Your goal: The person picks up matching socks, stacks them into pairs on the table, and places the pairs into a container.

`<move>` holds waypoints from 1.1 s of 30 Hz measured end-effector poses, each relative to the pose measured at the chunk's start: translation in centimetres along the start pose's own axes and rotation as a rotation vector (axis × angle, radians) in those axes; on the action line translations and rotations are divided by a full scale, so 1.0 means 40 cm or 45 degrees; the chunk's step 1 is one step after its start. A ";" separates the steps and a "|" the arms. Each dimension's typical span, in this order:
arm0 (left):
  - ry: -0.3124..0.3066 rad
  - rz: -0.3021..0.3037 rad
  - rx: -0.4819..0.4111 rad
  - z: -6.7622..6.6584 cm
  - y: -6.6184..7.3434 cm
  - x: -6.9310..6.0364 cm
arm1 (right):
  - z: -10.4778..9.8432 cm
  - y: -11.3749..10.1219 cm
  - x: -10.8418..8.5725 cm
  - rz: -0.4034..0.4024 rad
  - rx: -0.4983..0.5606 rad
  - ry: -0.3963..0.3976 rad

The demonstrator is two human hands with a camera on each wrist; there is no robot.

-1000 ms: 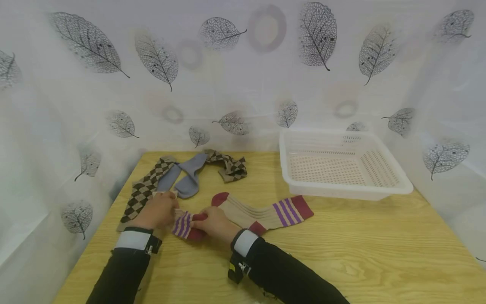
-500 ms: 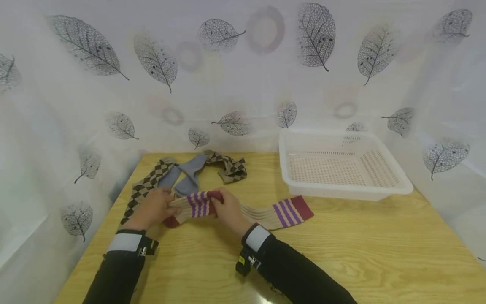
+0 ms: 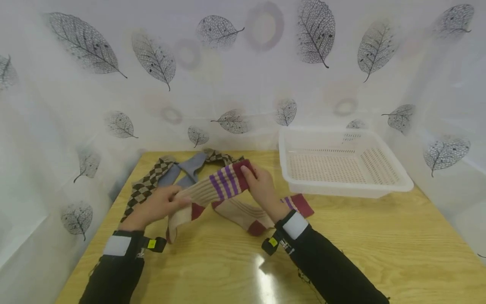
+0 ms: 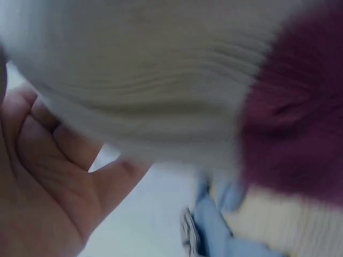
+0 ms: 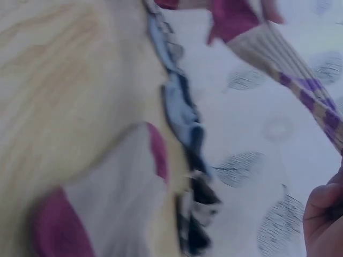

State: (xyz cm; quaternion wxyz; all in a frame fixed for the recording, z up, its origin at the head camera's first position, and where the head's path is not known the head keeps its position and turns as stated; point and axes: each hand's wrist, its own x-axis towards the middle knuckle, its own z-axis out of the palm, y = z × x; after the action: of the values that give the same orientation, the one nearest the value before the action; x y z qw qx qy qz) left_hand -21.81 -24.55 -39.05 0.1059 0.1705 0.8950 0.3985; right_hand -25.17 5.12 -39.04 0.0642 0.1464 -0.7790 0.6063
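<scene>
A beige sock with purple stripes and maroon patches [image 3: 205, 190] is stretched in the air between both hands. The left hand [image 3: 161, 204] pinches its middle, and the toe part hangs below. At the striped end, the right hand [image 3: 262, 188] grips the maroon cuff, seen too in the right wrist view as a hand [image 5: 324, 214] at the edge. A matching sock [image 3: 239, 213] lies on the table under the right forearm, partly covered. In the left wrist view the held sock [image 4: 161, 96] fills the top, beside the left hand [image 4: 59, 171].
At the table's back left lie a brown checkered sock [image 3: 141, 190], grey-blue socks [image 3: 193, 162] and another checkered sock [image 3: 216, 156], partly hidden. A white perforated basket [image 3: 343, 188] stands at the back right. Leaf-printed sheeting [image 3: 235, 76] surrounds the table.
The striped sock has risen off the table and been stretched out. My right hand has moved up and to the right with its cuff; my left has shifted only slightly.
</scene>
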 end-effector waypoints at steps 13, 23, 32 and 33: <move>-0.204 0.089 -0.088 0.044 0.010 0.031 | -0.274 -0.020 -0.021 0.040 -0.181 0.031; -0.169 0.064 -0.150 0.064 0.018 0.048 | -0.358 0.031 -0.095 0.048 -0.468 0.057; 0.165 -0.113 -0.384 0.075 0.022 0.072 | -0.406 0.058 -0.148 0.122 -0.671 -0.073; 0.180 -0.147 -0.430 0.079 0.024 0.074 | -0.410 0.061 -0.152 0.142 -0.687 -0.105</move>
State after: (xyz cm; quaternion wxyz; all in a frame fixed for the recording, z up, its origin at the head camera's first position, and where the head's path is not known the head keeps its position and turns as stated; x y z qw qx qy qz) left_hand -23.30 -20.66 -40.56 0.0925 0.0700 0.8290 0.5472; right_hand -21.40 22.37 -38.78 0.0356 0.1052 -0.9211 0.3732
